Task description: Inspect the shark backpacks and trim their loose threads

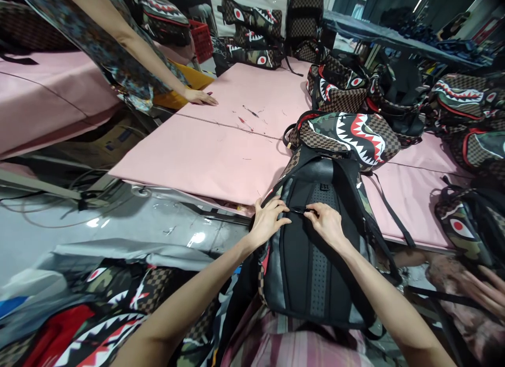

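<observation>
A black-backed backpack (307, 283) leans upright against the table edge over my lap, its padded back and straps facing me. Across its middle, my left hand (269, 219) and my right hand (324, 222) pinch a short black strap piece (299, 210) between them, one at each end. The fingers of both hands are closed on it. Its finer details are too small to make out. Just beyond the backpack's top lies a checkered bag (347, 135) with a printed shark mouth.
The pink table (197, 156) holds small thread snippers (250, 111) and more shark-print backpacks (335, 88) at the right and back. Another person's hand (201, 97) rests on its left edge. A person's hand shows at far right. Bags (118, 288) lie at lower left.
</observation>
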A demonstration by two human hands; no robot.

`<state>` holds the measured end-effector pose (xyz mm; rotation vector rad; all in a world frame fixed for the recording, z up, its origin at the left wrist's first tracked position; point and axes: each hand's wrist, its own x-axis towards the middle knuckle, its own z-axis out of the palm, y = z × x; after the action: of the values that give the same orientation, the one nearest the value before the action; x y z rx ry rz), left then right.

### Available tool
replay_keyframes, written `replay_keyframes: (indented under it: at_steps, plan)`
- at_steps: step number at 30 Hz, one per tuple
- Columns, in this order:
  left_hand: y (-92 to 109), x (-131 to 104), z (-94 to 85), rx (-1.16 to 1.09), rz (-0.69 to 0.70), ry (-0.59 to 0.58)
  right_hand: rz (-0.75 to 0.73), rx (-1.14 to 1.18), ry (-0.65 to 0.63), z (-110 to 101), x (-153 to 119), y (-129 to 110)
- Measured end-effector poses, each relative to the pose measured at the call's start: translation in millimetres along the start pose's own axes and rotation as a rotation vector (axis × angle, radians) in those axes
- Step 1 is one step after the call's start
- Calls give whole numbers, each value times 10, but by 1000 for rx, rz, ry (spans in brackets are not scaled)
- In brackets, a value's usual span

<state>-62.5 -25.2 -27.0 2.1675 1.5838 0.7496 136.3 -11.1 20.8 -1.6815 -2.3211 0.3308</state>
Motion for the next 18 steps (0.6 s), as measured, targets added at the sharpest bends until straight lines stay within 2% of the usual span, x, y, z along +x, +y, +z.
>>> replay_keyframes:
  at_steps: [4, 9, 14, 18]
  plan:
    - [66, -13, 52, 14, -14, 26, -5, 1, -12, 11, -42, -19]
    - [28, -49, 38, 21, 38, 9, -46, -37, -17, 49, -60, -61]
    - [-21, -70, 26, -36, 28, 20, -160, -179, -86, 44, -98, -155]
    - [22, -56, 36, -55, 14, 16, -243, -286, -131, 16, -87, -316]
